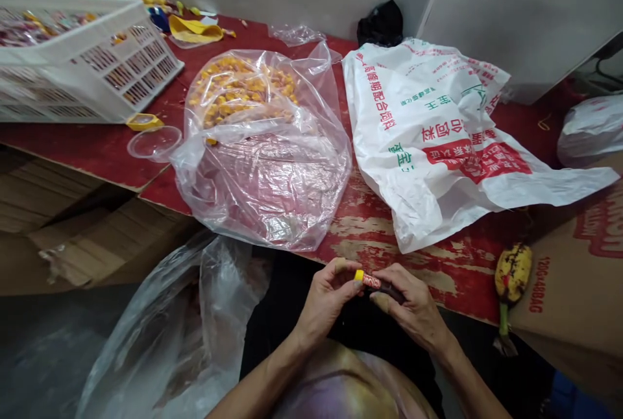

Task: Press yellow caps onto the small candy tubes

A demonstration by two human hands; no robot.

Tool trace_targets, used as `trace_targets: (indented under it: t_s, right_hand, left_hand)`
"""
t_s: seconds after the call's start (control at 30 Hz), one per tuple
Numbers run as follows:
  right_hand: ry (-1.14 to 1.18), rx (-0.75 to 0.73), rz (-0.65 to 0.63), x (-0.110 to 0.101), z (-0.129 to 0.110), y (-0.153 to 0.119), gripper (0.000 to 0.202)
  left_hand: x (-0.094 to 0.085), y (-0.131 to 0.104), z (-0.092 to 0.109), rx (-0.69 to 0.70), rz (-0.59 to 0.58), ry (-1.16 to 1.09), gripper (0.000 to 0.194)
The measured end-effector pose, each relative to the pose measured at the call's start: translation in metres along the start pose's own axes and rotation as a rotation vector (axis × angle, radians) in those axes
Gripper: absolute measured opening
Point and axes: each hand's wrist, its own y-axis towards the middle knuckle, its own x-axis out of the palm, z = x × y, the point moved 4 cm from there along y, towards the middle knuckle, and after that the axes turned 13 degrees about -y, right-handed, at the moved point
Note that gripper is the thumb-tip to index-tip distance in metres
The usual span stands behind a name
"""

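Note:
My left hand [331, 296] pinches the yellow cap end of a small tube [371, 281] with a red and white patterned label. My right hand [413, 299] is wrapped round the tube's dark brown end. Both hands meet over my lap, just in front of the table's edge. Beyond them on the table lies a clear plastic bag [292, 179] with many small yellow-capped pieces [243, 91] in its far part. To its right a white bag [403, 101] with red and green print lies flat and crumpled.
A white plastic crate [92, 69] of wrapped pieces stands at the far left of the red table [360, 224]. Near it are a clear round lid [154, 144] and a yellow item [145, 122]. A banana [513, 270] lies by a cardboard box [574, 296] at right.

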Motion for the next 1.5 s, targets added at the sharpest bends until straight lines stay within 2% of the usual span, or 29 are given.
trace_targets:
  t_s: [0.17,0.37,0.57,0.7,0.83,0.93,1.03,1.13,1.2,1.27,1.37,1.43,1.5]
  right_hand:
    - [-0.03,-0.05,0.076,0.008,-0.007,0.006,0.019]
    - [-0.101,-0.042,0.123,0.014,-0.007,0.008,0.016]
    - [-0.181,-0.151,0.106,0.015,-0.007,0.013,0.017]
    - [-0.228,-0.187,0.141,0.019,-0.008,0.012,0.019]
    - [-0.288,-0.129,0.241,0.028,-0.012,0.007,0.019]
    - [-0.223,-0.048,0.282,0.033,-0.012,0.006,0.014]
    - [-0.089,0.063,0.226,0.036,-0.005,0.008,0.011]
    - [0.037,0.138,0.102,0.039,-0.001,0.011,0.012]
    - [0.072,0.071,0.018,0.04,-0.008,0.012,0.014]
    - [0.055,-0.07,-0.066,0.043,-0.022,0.012,0.017]
    - [0.029,-0.225,-0.148,0.051,-0.044,0.009,0.02]
    - [0.024,-0.277,-0.122,0.054,-0.052,0.004,0.018]
    - [0.022,-0.327,-0.074,0.058,-0.055,-0.005,0.013]
  left_hand:
    - [-0.004,-0.006,-0.005,0.134,0.084,0.19,0.025]
    - [0.002,-0.014,-0.002,0.196,0.037,0.305,0.034]
    - [-0.011,-0.01,-0.011,0.14,0.018,0.179,0.04]
    - [-0.013,-0.008,-0.014,0.151,0.014,0.083,0.039]
    - [-0.01,-0.009,-0.013,0.167,0.005,0.107,0.04]
    - [-0.008,-0.011,-0.013,0.167,0.006,0.174,0.04]
    - [-0.01,-0.01,-0.009,0.175,0.024,0.237,0.04]
    - [-0.015,0.0,-0.001,0.126,0.06,0.306,0.043]
    - [-0.019,0.009,0.005,0.079,0.097,0.275,0.047]
    - [-0.019,0.015,0.009,0.06,0.115,0.205,0.049]
    - [-0.012,0.014,0.004,-0.057,0.072,0.129,0.058]
    - [-0.007,0.007,-0.004,-0.171,0.062,0.121,0.069]
    - [-0.006,-0.002,-0.009,-0.212,0.084,0.155,0.075]
